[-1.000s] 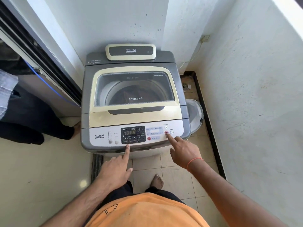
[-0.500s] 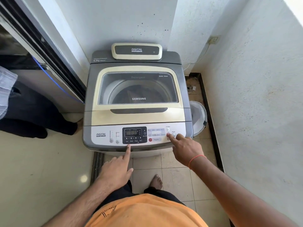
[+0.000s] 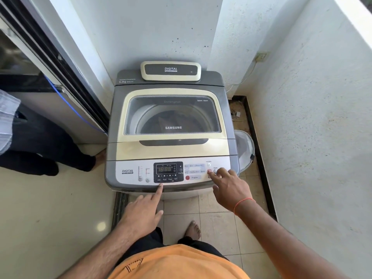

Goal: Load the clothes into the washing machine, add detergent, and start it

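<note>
Clothes [image 3: 173,119] dim behind the washing machine [image 3: 171,137] lid glass; my right hand [image 3: 229,188] forefinger covers a red button, left hand [image 3: 145,208] forefinger touches the panel edge, both empty.

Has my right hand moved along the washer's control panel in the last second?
Barely. The right hand has its index fingertip on the red button at the control panel's right end, next to the power button, as before; the apparent shift comes from the head camera.
</note>
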